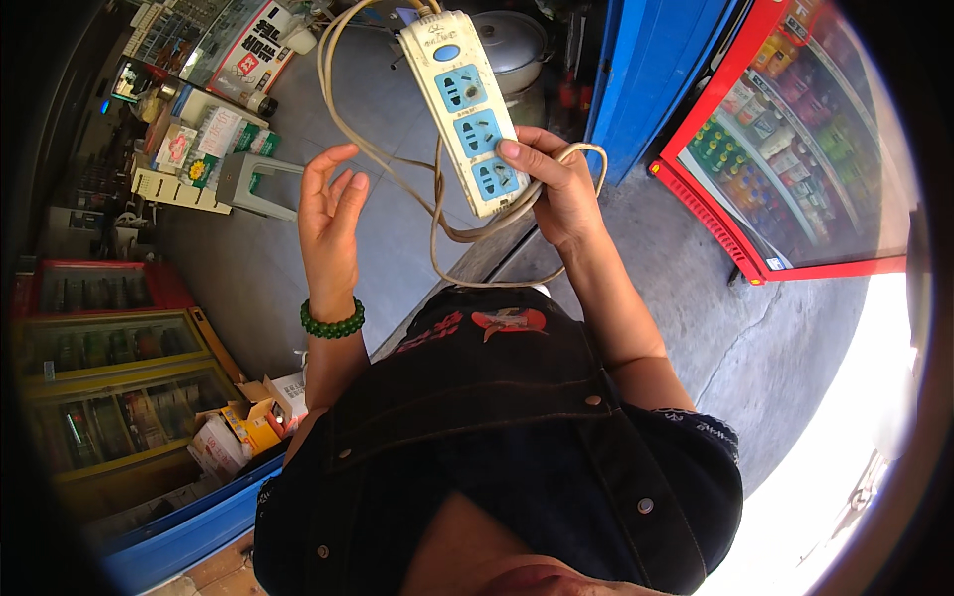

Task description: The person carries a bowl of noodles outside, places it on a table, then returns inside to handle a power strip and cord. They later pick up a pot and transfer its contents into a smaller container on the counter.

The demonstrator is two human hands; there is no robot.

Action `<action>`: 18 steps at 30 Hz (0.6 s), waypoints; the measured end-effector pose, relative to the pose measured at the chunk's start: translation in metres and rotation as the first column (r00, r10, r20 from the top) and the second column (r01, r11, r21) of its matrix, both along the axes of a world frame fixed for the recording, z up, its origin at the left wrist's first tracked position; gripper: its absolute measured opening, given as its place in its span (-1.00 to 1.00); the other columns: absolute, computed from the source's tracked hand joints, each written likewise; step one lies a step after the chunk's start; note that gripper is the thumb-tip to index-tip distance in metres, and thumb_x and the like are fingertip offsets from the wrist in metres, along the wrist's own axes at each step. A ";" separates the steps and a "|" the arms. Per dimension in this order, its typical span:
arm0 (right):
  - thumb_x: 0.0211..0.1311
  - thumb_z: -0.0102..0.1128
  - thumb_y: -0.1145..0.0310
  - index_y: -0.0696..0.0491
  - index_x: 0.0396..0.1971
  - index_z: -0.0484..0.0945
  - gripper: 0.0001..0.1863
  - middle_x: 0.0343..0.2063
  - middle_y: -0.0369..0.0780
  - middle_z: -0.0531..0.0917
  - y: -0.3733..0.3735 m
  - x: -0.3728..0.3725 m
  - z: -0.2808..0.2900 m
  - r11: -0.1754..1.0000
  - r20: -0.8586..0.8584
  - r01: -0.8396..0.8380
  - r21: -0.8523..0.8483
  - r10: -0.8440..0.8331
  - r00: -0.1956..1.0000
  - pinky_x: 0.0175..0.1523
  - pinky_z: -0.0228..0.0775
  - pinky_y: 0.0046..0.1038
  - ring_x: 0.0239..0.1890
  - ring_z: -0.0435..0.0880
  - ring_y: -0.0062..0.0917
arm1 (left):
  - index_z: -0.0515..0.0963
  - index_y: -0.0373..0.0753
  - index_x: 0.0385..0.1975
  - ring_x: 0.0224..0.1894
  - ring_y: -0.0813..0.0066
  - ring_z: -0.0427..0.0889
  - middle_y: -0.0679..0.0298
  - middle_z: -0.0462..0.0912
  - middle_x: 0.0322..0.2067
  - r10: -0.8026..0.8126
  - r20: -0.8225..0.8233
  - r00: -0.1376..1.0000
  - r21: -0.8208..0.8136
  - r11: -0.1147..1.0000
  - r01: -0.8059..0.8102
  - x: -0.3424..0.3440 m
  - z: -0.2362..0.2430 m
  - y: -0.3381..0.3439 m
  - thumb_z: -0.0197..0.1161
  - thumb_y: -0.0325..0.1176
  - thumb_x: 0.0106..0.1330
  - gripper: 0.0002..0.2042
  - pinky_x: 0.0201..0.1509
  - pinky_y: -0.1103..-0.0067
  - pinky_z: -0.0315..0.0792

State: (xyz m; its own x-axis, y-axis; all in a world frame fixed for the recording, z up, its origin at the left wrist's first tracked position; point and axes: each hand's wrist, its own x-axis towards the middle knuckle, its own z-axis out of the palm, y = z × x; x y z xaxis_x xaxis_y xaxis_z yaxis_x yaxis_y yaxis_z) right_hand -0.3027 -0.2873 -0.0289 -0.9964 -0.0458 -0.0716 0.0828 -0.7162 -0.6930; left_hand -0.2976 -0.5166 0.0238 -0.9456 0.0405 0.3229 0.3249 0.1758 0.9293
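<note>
A white power strip with blue sockets and an oval blue switch is held up in front of me, tilted with its far end leaning left. My right hand grips its near end, thumb on the edge by the last socket. Loops of the beige cord hang around that end and pass by the right hand's fingers. To the left, my left hand is raised with thumb and fingers apart, holding nothing, near the cord's left loop. A green bead bracelet circles the left wrist.
A red-framed drinks fridge stands at the right beside a blue door panel. At left are a grey stool, a glass display case and opened cartons. A lidded metal pot sits behind the strip.
</note>
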 end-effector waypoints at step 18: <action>0.00 0.41 0.41 0.28 -0.19 0.55 -0.62 -0.35 -0.14 0.68 -0.015 -0.005 0.001 1.000 -0.013 -0.022 0.004 0.022 1.000 -0.06 0.41 -0.52 -0.27 0.63 -0.53 | 0.40 -0.28 0.02 0.15 0.51 0.33 0.28 0.43 0.07 0.019 -0.008 1.000 -0.004 1.000 -0.019 0.001 0.006 -0.012 0.16 -0.39 0.34 -0.71 0.35 0.39 0.05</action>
State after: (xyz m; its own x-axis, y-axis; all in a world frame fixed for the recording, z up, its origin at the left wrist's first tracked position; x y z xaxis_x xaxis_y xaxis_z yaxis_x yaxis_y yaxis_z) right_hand -0.3073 -0.3025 -0.0276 -0.9960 -0.0672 -0.0593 0.0895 -0.7118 -0.6966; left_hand -0.2970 -0.5283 0.0300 -0.9436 0.0238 0.3301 0.3286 0.1862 0.9259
